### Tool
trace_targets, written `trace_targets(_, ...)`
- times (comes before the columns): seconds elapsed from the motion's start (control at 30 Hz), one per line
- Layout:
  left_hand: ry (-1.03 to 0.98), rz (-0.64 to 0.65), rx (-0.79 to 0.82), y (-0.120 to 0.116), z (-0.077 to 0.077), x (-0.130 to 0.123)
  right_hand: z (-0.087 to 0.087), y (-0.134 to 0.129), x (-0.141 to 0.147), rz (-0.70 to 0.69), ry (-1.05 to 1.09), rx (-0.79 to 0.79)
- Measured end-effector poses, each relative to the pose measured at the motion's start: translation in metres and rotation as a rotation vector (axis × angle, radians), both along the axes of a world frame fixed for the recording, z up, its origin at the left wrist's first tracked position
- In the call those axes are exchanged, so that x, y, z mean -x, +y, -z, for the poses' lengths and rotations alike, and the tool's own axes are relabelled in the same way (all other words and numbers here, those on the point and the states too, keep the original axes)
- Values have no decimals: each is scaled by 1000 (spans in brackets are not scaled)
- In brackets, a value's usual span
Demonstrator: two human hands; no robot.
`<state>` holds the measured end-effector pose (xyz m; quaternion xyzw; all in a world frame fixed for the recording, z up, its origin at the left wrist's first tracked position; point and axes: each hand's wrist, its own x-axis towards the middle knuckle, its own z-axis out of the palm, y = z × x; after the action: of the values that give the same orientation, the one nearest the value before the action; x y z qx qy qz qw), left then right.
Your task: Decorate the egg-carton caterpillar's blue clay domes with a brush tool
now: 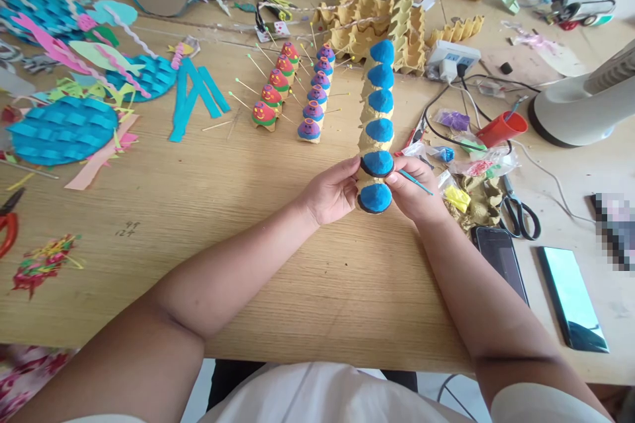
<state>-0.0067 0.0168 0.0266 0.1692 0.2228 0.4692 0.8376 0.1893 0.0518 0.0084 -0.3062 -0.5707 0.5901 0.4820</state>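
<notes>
Between my two hands is a long strip of egg carton (pixel 376 130) with a row of bumps topped in bright blue. Dark bands run along the lower edges of the two nearest blue bumps. My left hand (pixel 333 193) grips the strip's left side near its close end, thumb on top. On the opposite side my right hand (pixel 414 186) holds the strip at the second bump, fingers closed. A thin blue stick (pixel 415 182) pokes out from that hand. Farther back stand a red-and-green carton strip (pixel 270 94) and a purple carton strip (pixel 316 94), both with pins sticking out.
Uncut egg carton (pixel 367 23) lies at the back. On the right are a red cup (pixel 503 129), clay packets (pixel 456 197), scissors (pixel 520 215), a phone (pixel 573 297), cables and a power strip (pixel 454 58). Blue woven paper crafts (pixel 64 129) and blue paper strips (pixel 186 99) lie left.
</notes>
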Motion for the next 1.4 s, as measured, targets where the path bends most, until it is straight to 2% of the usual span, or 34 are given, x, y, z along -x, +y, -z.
trace_targets(0.9,14,-63,117,2,-5,-3,2,5,-3,-32,-46,-21)
trace_targets(1.0,9,-89,113,3,-4,-2,-4,6,-3,-41,-48,-29)
trace_targets(1.1,-8,-131,123,3,-5,-1,-16,7,0,64,-4,-37)
trace_targets(1.17,-14,-141,126,4,-6,-1,-25,6,2,74,41,-37)
trace_targets(1.27,-29,-131,121,5,-5,-1,-34,3,2,-27,99,-11)
trace_targets(1.4,-14,-138,140,6,-3,-2,-38,-2,0,-302,122,47)
